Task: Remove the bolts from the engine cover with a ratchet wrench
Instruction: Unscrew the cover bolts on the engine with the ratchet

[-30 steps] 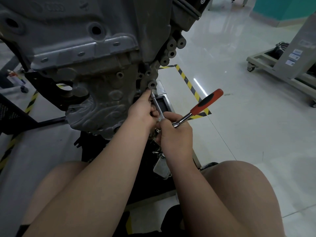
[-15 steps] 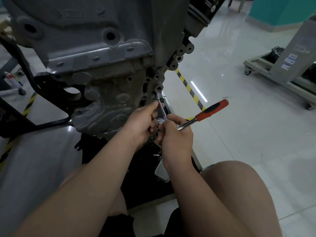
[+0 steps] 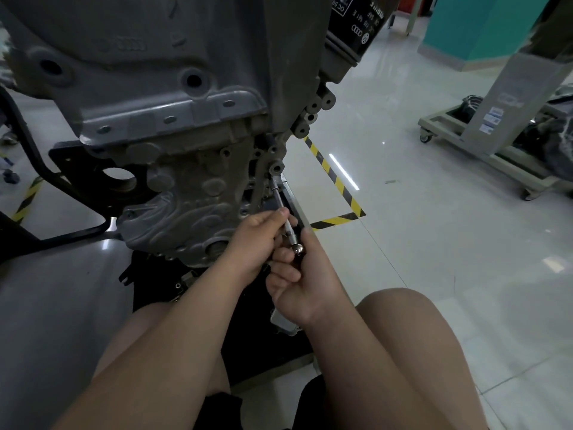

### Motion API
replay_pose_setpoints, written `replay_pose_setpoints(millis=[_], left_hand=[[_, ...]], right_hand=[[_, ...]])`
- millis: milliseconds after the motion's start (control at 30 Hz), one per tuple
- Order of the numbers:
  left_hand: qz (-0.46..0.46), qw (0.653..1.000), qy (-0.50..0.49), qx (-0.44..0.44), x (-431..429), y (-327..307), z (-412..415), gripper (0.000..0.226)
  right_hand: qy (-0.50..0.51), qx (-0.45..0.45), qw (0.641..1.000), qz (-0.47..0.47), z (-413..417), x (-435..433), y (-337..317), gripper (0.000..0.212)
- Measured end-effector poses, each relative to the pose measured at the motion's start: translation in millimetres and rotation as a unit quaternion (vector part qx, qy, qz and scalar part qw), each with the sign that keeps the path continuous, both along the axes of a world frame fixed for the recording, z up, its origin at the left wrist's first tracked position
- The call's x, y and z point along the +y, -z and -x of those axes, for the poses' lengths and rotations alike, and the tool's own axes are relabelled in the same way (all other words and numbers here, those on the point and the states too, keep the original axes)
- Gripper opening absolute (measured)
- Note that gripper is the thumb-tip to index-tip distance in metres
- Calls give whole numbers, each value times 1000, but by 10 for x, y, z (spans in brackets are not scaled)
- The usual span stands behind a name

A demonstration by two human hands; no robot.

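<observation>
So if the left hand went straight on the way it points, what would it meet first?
The left hand would probably reach the bolt lug, where the extension bar it pinches ends; depth unclear.

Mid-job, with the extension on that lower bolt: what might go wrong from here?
1. The long, thin extension bar is steadied only by a pinch, so the socket may tilt and round the hidden bolt.
2. If it slips, the left hand, close to the engine cover, may strike the casting.
3. The right hand grips the ratchet wrench near its head, so leverage looks poor.
</observation>
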State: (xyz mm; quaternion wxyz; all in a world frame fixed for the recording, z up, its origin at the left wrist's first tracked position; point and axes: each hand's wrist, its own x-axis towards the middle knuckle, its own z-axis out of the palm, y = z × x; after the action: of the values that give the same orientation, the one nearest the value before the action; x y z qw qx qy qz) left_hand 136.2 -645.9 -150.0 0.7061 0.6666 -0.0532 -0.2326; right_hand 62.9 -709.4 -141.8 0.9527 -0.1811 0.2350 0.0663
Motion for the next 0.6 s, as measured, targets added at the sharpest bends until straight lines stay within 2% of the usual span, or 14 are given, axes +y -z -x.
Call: replay_pose_setpoints(millis=[167, 267, 333, 400, 500, 533, 600], left_hand=[[49, 998, -21, 21, 27, 31, 25, 40], [54, 998, -12, 16, 35, 15, -3, 42], [65, 998, -7, 22, 32, 19, 0, 41], [65, 997, -11, 27, 2, 28, 14, 39], [50, 998, -19, 32, -73, 45, 32, 42], [50, 998, -22, 37, -89, 43, 38, 43], [57, 997, -26, 53, -92, 46, 43, 44]], right_hand=[[-8, 5, 996, 94, 89, 7, 4, 44], [-40, 9, 980, 196, 111, -51, -39, 44], [-50, 21, 954, 293, 119, -91, -83, 43], [-48, 29, 894, 445, 131, -126, -120, 42], [-36, 29, 730, 682, 146, -162, -113, 29], [-33, 35, 688, 724, 138, -155, -82, 22], [-48, 51, 646, 760, 127, -105, 6, 26]])
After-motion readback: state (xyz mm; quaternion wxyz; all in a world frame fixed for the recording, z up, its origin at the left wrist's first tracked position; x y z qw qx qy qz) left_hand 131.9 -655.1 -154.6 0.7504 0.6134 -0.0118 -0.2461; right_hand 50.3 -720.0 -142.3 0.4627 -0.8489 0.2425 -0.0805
